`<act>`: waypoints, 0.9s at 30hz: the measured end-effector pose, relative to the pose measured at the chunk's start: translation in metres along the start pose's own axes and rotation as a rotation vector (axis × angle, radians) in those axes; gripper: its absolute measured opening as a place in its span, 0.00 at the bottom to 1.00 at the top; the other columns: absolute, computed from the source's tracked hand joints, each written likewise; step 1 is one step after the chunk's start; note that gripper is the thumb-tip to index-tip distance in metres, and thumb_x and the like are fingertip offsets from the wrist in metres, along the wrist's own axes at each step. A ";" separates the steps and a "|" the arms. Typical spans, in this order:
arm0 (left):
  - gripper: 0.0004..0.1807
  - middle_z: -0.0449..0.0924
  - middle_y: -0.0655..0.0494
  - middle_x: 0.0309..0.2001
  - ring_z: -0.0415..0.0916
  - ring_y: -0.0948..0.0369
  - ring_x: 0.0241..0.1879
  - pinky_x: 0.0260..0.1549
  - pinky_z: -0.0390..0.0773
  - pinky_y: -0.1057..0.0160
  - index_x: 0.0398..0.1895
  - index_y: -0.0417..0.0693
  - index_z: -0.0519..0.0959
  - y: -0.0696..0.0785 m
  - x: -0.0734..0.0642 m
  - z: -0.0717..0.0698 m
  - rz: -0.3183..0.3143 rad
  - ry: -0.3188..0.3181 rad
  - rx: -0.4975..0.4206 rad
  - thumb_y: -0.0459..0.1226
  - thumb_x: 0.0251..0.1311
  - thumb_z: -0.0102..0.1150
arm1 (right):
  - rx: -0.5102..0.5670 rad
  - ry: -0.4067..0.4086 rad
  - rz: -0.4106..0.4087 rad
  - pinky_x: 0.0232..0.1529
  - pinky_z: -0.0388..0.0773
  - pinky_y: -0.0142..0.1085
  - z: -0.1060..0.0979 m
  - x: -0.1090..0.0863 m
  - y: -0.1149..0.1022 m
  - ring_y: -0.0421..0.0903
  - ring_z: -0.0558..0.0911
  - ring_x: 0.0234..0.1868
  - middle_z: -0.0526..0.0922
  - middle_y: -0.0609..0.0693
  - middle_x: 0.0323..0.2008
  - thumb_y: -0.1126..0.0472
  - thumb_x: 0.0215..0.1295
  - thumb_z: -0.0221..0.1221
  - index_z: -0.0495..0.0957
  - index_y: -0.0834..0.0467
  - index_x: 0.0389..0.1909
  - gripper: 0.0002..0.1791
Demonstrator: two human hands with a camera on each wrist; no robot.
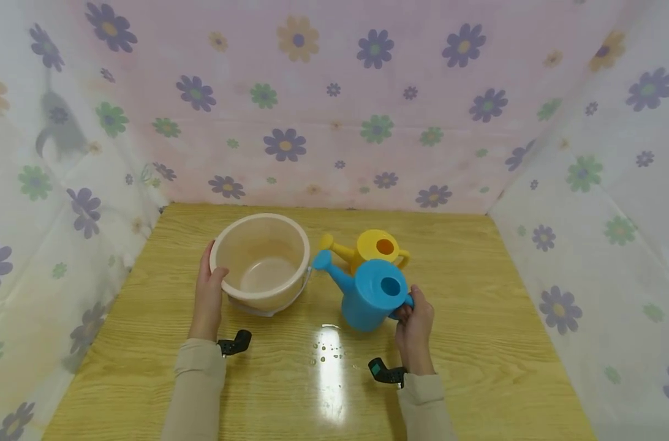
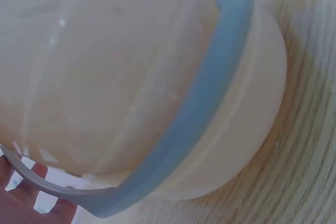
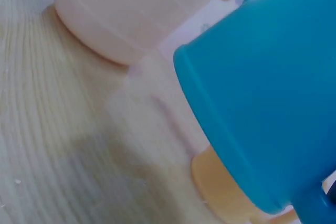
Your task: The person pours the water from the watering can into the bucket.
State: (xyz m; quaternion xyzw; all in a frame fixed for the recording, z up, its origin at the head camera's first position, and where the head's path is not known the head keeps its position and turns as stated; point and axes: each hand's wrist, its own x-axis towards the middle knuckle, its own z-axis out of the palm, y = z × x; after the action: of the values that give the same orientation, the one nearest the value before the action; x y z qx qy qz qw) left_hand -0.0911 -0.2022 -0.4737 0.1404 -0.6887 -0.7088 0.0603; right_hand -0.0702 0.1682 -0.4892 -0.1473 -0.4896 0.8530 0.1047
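From my end I take the round cream plastic bucket (image 1: 265,296) as my landmark; the person's left hand (image 1: 207,291) holds its left side, thumb over the rim and fingers along the outer wall, that grip pinching the edge; a pale carrying handle (image 1: 271,313) hangs at the bucket's near side. To the right of the bucket, the right hand (image 1: 416,324) has its fingers curled round the handle of a bright blue plastic watering can (image 1: 367,303); its base looks raised off the wood-grain table (image 1: 467,294), and its rose (image 1: 322,260) points left, just beside the bucket's right rim. A yellow plastic watering can (image 1: 374,245) sits right of the bucket too, just beyond the blue one; water drops (image 1: 323,353) lie to the bucket's near right.

My worries: swinging the blue can outward could knock the yellow one, since they sit so close; tipping it with the rose short of the bucket's mouth would wet the table, though I cannot see whether it holds water; an uneven pull on the rim could tilt the bucket.
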 end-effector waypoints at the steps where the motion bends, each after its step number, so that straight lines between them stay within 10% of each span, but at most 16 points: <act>1: 0.33 0.43 0.68 0.68 0.45 0.59 0.65 0.59 0.51 0.51 0.65 0.75 0.50 0.000 0.000 0.001 0.001 0.001 0.001 0.34 0.60 0.37 | 0.005 -0.001 -0.005 0.17 0.53 0.29 0.002 0.000 -0.001 0.42 0.55 0.12 0.56 0.46 0.08 0.54 0.64 0.51 0.57 0.58 0.06 0.27; 15: 0.35 0.46 0.65 0.67 0.48 0.59 0.64 0.57 0.54 0.51 0.66 0.71 0.53 -0.002 -0.004 0.007 0.014 0.038 -0.009 0.31 0.55 0.35 | -0.154 0.010 -0.039 0.20 0.57 0.31 0.022 0.004 -0.010 0.44 0.58 0.14 0.58 0.47 0.09 0.51 0.62 0.53 0.60 0.60 0.07 0.27; 27: 0.35 0.44 0.59 0.67 0.47 0.57 0.64 0.56 0.53 0.47 0.67 0.65 0.49 0.000 0.002 0.006 0.036 -0.008 -0.011 0.30 0.54 0.34 | -0.503 0.003 -0.157 0.17 0.56 0.33 0.031 0.003 -0.009 0.49 0.60 0.14 0.59 0.50 0.09 0.59 0.62 0.46 0.59 0.72 0.10 0.25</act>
State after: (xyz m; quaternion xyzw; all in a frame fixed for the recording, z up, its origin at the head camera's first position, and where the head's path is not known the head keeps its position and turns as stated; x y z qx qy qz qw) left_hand -0.0951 -0.1974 -0.4736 0.1247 -0.6873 -0.7120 0.0711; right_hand -0.0839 0.1489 -0.4667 -0.1314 -0.6961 0.6936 0.1311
